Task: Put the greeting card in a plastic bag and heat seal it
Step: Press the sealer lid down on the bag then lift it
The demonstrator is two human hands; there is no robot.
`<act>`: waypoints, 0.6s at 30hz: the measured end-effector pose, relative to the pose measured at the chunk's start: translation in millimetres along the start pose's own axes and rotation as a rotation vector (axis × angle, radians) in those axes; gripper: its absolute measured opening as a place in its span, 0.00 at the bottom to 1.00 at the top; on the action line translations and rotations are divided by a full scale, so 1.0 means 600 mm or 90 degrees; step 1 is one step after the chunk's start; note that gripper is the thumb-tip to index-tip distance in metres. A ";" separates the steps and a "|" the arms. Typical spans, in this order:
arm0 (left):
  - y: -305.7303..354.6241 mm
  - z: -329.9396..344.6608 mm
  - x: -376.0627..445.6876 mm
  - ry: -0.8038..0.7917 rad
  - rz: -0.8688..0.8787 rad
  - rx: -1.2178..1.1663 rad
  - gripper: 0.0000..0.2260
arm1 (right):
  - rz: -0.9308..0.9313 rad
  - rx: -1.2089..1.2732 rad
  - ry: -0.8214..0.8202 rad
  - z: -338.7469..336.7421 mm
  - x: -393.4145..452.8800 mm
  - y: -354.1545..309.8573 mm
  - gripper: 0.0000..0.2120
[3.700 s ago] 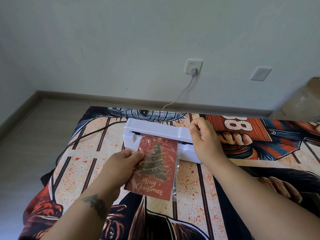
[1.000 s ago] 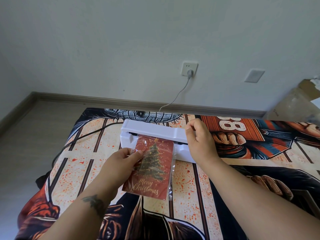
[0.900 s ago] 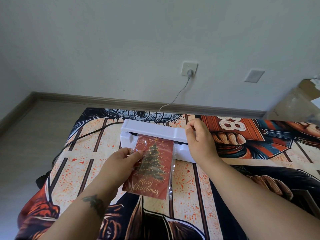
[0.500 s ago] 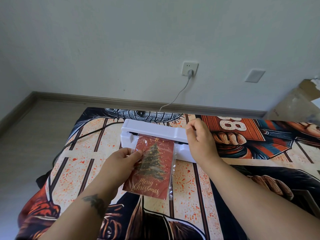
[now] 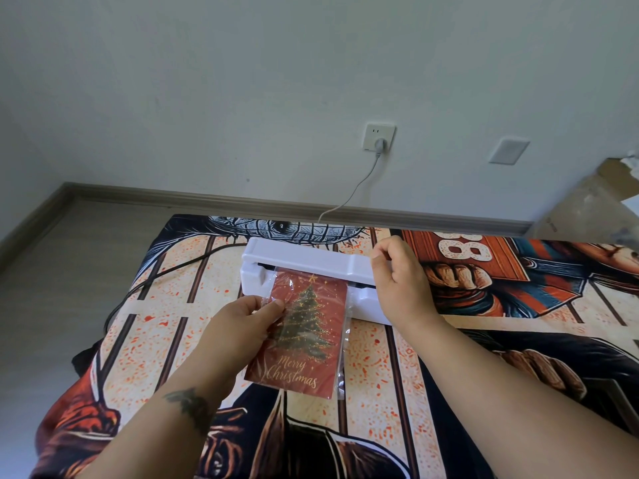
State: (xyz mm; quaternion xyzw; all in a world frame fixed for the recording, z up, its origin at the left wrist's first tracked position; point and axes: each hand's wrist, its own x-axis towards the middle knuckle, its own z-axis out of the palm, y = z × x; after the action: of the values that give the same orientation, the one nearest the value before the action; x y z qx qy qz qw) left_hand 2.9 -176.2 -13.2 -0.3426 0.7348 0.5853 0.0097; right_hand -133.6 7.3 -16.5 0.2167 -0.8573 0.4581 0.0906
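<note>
Card (image 5: 304, 335) is already inside the bag (image 5: 345, 340), top edge fed into the sealer (image 5: 304, 262) slot. Sealer is my landmark: the card sticks out of its front, toward me, lifted off the printed cloth (image 5: 155, 305).

Left hand (image 5: 242, 326) grip: thumb and fingers pinched shut on the bag's left edge, just in front of the sealer. Right hand (image 5: 401, 288) grip: curled down over the sealer's right end, looks like pressing the lid; nothing else in it.

Handling, my read: light, card is stiff, film is thin, soft and slippery, so the card can slide inside. Best hold is an edge pinch through film and card together, clear of the seal line.

Orientation: long axis runs away from me into the sealer, slightly skewed. Tree top and open end of the bag point at the sealer, "Merry Christmas" end points at me.
</note>
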 end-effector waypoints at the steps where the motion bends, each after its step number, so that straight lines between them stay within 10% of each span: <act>1: 0.000 0.000 0.000 0.000 0.000 -0.001 0.13 | 0.001 0.000 -0.001 0.000 0.000 0.000 0.06; 18: 0.004 -0.001 -0.004 -0.008 -0.007 -0.005 0.14 | 0.000 0.001 -0.004 0.000 -0.002 0.001 0.07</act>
State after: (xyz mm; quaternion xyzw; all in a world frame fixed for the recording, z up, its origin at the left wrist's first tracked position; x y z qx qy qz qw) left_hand 3.4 -175.1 -10.0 -0.3430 0.7306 0.5901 0.0165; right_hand -133.0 8.0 -17.3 0.2184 -0.8573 0.4579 0.0877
